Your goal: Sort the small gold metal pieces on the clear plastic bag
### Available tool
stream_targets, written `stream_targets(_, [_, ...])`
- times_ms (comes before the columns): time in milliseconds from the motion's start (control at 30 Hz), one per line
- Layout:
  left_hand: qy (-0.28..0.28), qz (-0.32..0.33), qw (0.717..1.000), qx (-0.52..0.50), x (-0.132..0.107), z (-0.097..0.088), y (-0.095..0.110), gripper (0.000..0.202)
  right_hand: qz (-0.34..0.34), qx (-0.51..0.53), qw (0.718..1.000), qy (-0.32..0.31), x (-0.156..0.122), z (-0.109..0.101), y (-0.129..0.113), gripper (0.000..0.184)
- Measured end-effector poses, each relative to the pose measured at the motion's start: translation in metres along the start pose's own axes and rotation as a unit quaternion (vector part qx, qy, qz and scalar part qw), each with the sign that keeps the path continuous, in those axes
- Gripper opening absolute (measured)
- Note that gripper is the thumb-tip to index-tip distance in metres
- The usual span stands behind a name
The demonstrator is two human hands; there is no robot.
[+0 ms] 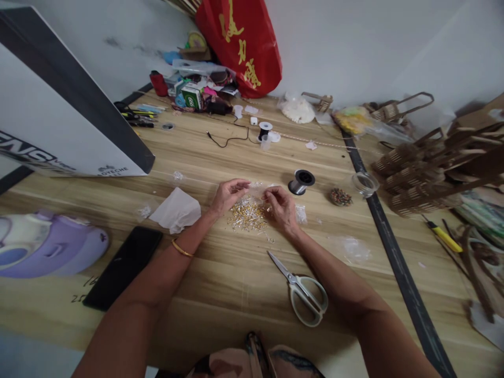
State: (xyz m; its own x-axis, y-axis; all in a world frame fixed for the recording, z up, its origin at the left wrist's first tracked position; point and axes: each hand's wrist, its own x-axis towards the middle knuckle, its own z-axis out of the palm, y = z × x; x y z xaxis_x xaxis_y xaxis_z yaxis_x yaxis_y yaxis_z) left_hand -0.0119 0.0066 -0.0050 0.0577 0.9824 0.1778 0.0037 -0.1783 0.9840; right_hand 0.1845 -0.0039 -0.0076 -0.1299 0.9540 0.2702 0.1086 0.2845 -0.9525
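A pile of small gold and silver metal findings [248, 215] lies on the wooden table between my hands. Just beyond it is a small clear plastic bag [256, 187], stretched between my fingers. My left hand [229, 196] grips the bag's left side, with the fingers curved over the pile's far edge. On the other side, my right hand [282, 209] pinches the bag with thumb and forefinger; its fingertips partly hide what they hold. A few loose findings lie near the right side of the pile.
Scissors [301, 289] lie in front of my right forearm. A wire spool [302, 181], a heap of beads [340, 197] and a glass dish [365, 184] stand to the right. Leftward are a white paper [176, 211], a phone [124, 268] and a large box [71, 110].
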Motion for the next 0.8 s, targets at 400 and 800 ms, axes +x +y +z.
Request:
stream_targets(400, [-0.003,0.018,0.999,0.043,-0.0002,-0.0028,-0.0058,0.025,0.01,0.019,1.0,-0.006,-0.0026,0.0026,-0.0026,0.024])
stream_targets(800, [-0.027,0.002,1.0,0.014,0.0014,-0.0055,-0.0041,0.026,0.074,0.082,0.994,-0.008,0.0022,-0.0008,0.0008,0.03])
